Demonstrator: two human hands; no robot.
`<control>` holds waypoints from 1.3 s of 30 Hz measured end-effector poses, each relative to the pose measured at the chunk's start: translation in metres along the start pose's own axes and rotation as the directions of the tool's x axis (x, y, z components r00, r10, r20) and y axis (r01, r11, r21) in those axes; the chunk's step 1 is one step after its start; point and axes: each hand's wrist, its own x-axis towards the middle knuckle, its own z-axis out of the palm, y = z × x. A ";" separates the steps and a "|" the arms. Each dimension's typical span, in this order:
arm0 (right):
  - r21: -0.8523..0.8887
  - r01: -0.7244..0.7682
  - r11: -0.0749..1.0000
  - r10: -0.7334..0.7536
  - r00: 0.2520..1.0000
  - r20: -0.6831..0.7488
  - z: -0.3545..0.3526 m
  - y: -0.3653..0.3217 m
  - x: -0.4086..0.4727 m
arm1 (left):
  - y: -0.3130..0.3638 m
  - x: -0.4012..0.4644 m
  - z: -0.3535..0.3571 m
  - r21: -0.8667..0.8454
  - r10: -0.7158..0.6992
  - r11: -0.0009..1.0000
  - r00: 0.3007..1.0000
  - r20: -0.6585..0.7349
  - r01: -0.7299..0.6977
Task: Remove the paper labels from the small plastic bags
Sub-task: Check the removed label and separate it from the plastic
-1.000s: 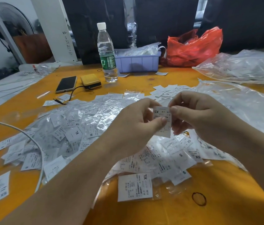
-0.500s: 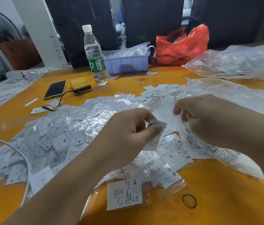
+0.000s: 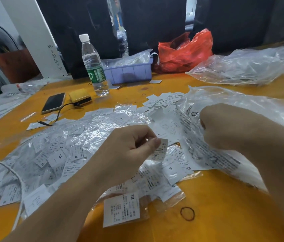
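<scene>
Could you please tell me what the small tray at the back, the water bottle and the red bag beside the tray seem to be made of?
The tray looks like rigid, matte lilac plastic, with moulded ribs on its wall. The water bottle appears to be clear, glossy thin plastic with a white cap and green printed wrap. The red bag seems to be thin, crinkled plastic film, shiny and slightly see-through.

Glossy crinkled clear plastic bags (image 3: 92,130), matt white paper labels (image 3: 121,211), smooth orange table (image 3: 225,215).

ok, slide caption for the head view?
Left hand pinches a paper label above the bag pile; right hand reaches into a clear sack.
</scene>
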 end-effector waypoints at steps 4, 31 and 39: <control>-0.054 0.020 0.998 -0.021 1.000 -0.014 0.010 -0.007 0.002 | -0.001 0.000 0.002 0.002 -0.013 1.000 1.000 -0.017 0.013; 0.215 0.324 0.921 -0.234 0.903 -0.359 0.012 -0.018 0.007 | 0.001 0.000 0.002 0.069 0.031 0.997 0.995 -0.091 -0.025; 0.762 0.490 0.423 -0.236 0.872 -0.429 0.014 -0.031 0.000 | 0.004 0.001 -0.004 0.047 -0.004 0.999 0.982 -0.191 0.013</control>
